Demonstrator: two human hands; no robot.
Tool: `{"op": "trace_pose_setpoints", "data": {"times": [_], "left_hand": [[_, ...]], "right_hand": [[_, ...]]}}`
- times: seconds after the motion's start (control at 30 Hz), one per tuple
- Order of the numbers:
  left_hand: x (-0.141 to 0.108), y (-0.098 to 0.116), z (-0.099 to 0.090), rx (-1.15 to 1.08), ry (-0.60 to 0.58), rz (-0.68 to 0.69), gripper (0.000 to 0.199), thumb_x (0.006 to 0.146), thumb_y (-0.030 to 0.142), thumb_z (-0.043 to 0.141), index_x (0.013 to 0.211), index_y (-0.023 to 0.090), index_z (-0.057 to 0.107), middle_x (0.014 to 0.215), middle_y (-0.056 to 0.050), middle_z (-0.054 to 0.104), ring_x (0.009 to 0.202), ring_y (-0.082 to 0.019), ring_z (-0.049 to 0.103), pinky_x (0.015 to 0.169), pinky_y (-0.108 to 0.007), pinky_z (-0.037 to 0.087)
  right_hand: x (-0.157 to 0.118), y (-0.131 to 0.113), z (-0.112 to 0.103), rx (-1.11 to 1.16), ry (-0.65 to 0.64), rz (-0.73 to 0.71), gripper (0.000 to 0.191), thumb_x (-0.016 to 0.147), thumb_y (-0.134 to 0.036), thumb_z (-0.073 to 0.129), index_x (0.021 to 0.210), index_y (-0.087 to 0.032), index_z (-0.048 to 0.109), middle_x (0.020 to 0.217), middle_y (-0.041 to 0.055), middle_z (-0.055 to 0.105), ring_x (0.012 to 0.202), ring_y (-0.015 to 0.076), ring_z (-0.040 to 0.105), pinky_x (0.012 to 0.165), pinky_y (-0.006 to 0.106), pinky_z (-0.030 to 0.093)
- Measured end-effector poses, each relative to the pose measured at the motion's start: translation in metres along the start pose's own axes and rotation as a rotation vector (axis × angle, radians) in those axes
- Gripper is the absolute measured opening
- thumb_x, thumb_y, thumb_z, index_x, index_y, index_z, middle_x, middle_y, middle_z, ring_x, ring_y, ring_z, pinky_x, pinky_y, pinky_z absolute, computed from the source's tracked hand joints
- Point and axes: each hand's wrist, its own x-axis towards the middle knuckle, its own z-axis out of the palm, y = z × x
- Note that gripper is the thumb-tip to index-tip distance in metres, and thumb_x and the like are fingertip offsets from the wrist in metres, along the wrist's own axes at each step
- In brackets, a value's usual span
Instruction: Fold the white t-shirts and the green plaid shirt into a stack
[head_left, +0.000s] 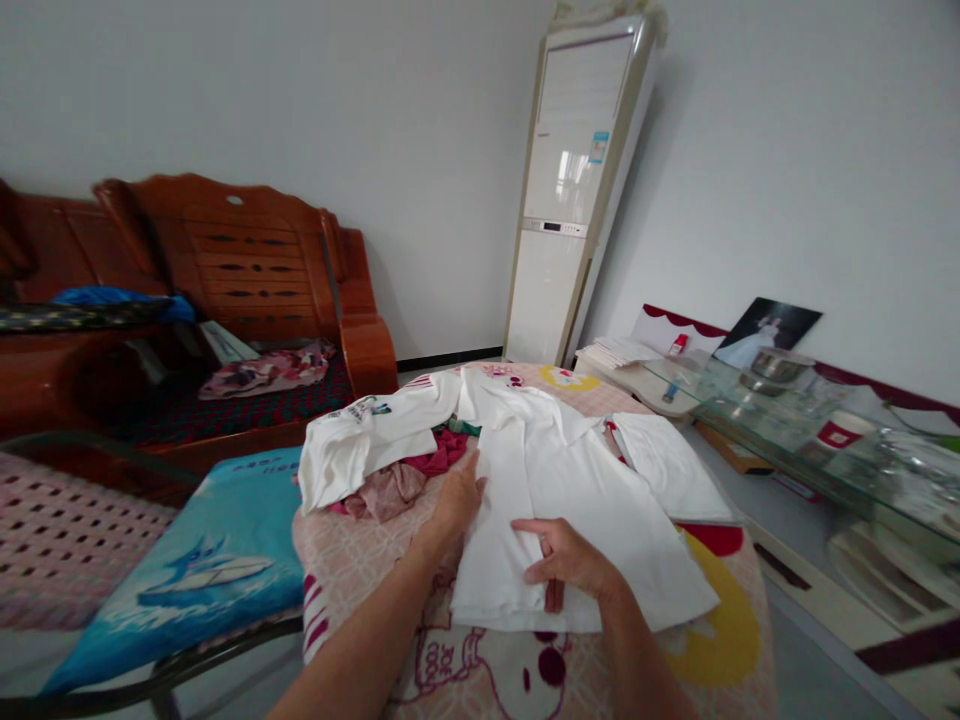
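Note:
A white collared shirt (615, 520) lies spread on the cloth-covered round table in front of me, its front panels slightly parted near the hem. My left hand (459, 495) touches the shirt's left edge below the shoulder, index finger stretched out; its lower fingers are partly hidden. Resting on the front panel near the hem is my right hand (566, 555), with the index finger extended and the thumb apart from it. Left of the shirt, a white garment with a printed design (360, 440) lies over a pile of pink and red clothes (397, 490).
A folded white garment (667, 465) lies at the table's right. The patterned tablecloth (360, 560) shows around the shirt. A glass-topped cabinet (795, 430) stands right, a wooden sofa (247, 260) back left, a blue-covered seat (202, 560) at left, a tall air conditioner (566, 190) behind.

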Motion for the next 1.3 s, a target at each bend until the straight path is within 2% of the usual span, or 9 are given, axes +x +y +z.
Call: {"op": "trace_pose_setpoints", "data": {"times": [0.1, 0.27, 0.43, 0.63, 0.73, 0.83, 1.03, 1.17, 1.3], "left_hand": [[-0.012, 0.006, 0.001, 0.066, -0.064, -0.007, 0.058, 0.087, 0.025, 0.057, 0.142, 0.017, 0.037, 0.124, -0.016, 0.062, 0.116, -0.027, 0.058, 0.099, -0.037, 0.042], [-0.021, 0.01, -0.008, 0.193, -0.17, -0.015, 0.039, 0.087, 0.025, 0.057, 0.125, 0.018, 0.054, 0.112, -0.014, 0.067, 0.107, -0.027, 0.062, 0.093, -0.036, 0.044], [-0.009, 0.032, -0.018, 0.272, -0.025, 0.124, 0.041, 0.084, 0.024, 0.06, 0.123, 0.015, 0.055, 0.131, -0.017, 0.055, 0.121, -0.029, 0.052, 0.1, -0.038, 0.042], [0.014, 0.063, 0.024, 0.178, -0.164, 0.363, 0.047, 0.091, 0.03, 0.047, 0.136, 0.013, 0.045, 0.137, -0.014, 0.052, 0.128, -0.023, 0.048, 0.107, -0.035, 0.037], [0.012, 0.061, 0.051, 0.249, -0.124, 0.392, 0.054, 0.091, 0.034, 0.047, 0.139, 0.011, 0.041, 0.145, -0.016, 0.043, 0.136, -0.028, 0.038, 0.112, -0.044, 0.03], [0.006, 0.053, 0.066, 0.296, -0.095, 0.445, 0.054, 0.093, 0.036, 0.042, 0.142, 0.013, 0.038, 0.149, -0.014, 0.038, 0.139, -0.029, 0.033, 0.115, -0.048, 0.025], [0.004, 0.048, 0.07, 0.316, -0.077, 0.463, 0.056, 0.094, 0.039, 0.039, 0.145, 0.015, 0.035, 0.149, -0.013, 0.039, 0.14, -0.027, 0.03, 0.115, -0.048, 0.024], [0.003, 0.049, 0.071, 0.3, -0.072, 0.46, 0.056, 0.095, 0.04, 0.037, 0.145, 0.015, 0.035, 0.15, -0.013, 0.038, 0.141, -0.027, 0.029, 0.115, -0.049, 0.023], [0.002, 0.047, 0.073, 0.293, -0.072, 0.459, 0.059, 0.094, 0.045, 0.035, 0.146, 0.016, 0.034, 0.151, -0.012, 0.035, 0.141, -0.028, 0.028, 0.116, -0.049, 0.021]], "right_hand": [[-0.001, -0.001, 0.001, -0.042, -0.102, 0.041, 0.093, 0.064, -0.026, 0.072, 0.147, -0.018, 0.031, 0.046, -0.0089, 0.056, 0.04, 0.0154, 0.059, 0.042, 0.02, 0.041], [-0.001, 0.0, 0.002, -0.127, -0.084, 0.035, 0.087, 0.066, -0.022, 0.066, 0.146, -0.017, 0.033, 0.039, -0.0094, 0.054, 0.034, 0.0131, 0.055, 0.041, 0.019, 0.041], [0.001, 0.003, 0.0, -0.076, -0.103, 0.017, 0.084, 0.068, -0.029, 0.069, 0.144, -0.016, 0.037, 0.04, -0.0076, 0.057, 0.035, 0.014, 0.056, 0.044, 0.022, 0.045], [-0.002, 0.001, 0.004, -0.064, -0.081, -0.014, 0.074, 0.073, -0.038, 0.065, 0.139, -0.014, 0.043, 0.039, -0.0082, 0.055, 0.031, 0.0136, 0.053, 0.043, 0.023, 0.044], [-0.001, 0.005, -0.002, -0.077, 0.045, -0.029, 0.067, 0.074, -0.044, 0.062, 0.132, -0.012, 0.05, 0.047, -0.0059, 0.057, 0.034, 0.014, 0.055, 0.039, 0.022, 0.04], [0.01, 0.008, -0.024, -0.107, 0.322, -0.087, 0.06, 0.076, -0.045, 0.057, 0.123, -0.008, 0.057, 0.061, 0.0004, 0.063, 0.045, 0.0159, 0.06, 0.042, 0.026, 0.045], [0.052, -0.003, -0.08, -0.643, 0.793, -0.374, 0.039, 0.079, -0.03, 0.054, 0.112, -0.014, 0.067, 0.12, 0.0154, 0.062, 0.098, 0.0242, 0.063, 0.086, 0.039, 0.05], [0.08, -0.013, -0.094, -1.08, 0.848, -0.153, 0.028, 0.082, -0.025, 0.054, 0.103, -0.017, 0.071, 0.14, 0.0148, 0.047, 0.115, 0.0276, 0.055, 0.098, 0.04, 0.041], [0.105, -0.027, -0.11, -1.195, 0.822, 0.017, 0.029, 0.084, -0.025, 0.052, 0.104, -0.016, 0.07, 0.133, 0.0154, 0.053, 0.109, 0.0273, 0.058, 0.095, 0.038, 0.042]]}}
